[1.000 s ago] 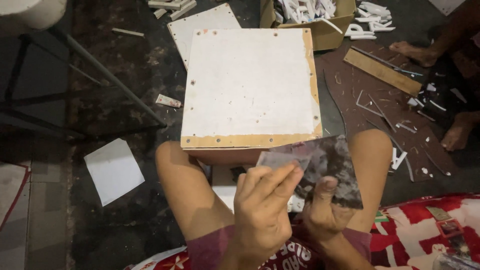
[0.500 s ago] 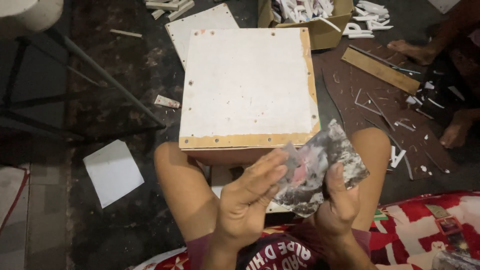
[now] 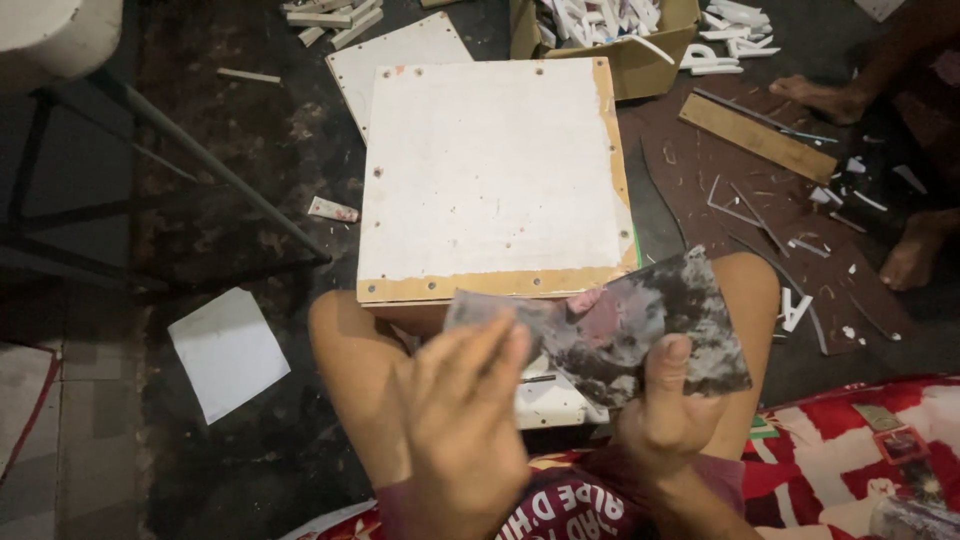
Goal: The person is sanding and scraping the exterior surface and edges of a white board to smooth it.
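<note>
A grey, dark-stained sheet like worn sandpaper (image 3: 650, 325) is spread out just above my lap. My right hand (image 3: 668, 405) grips its lower edge, thumb pressed on top. My left hand (image 3: 462, 420) is in front of the sheet's left end with fingers stretched and blurred; whether it pinches the sheet is unclear. Just beyond both hands a square white board (image 3: 495, 175) with raw wooden edges rests over my knees. Below the sheet a small white object (image 3: 545, 400) lies between my legs.
A second white board (image 3: 400, 55) lies behind the first. A cardboard box (image 3: 620, 45) of white scraps sits at the back. A wooden strip (image 3: 755, 135), offcuts and another person's feet (image 3: 915, 255) are on the right. A white sheet (image 3: 228, 352) lies left, by metal stool legs (image 3: 215, 170).
The crumpled sheet has been opened out flatter and wider to the right. My left hand has dropped lower and spread its fingers. My right thumb has shifted along the sheet's bottom edge.
</note>
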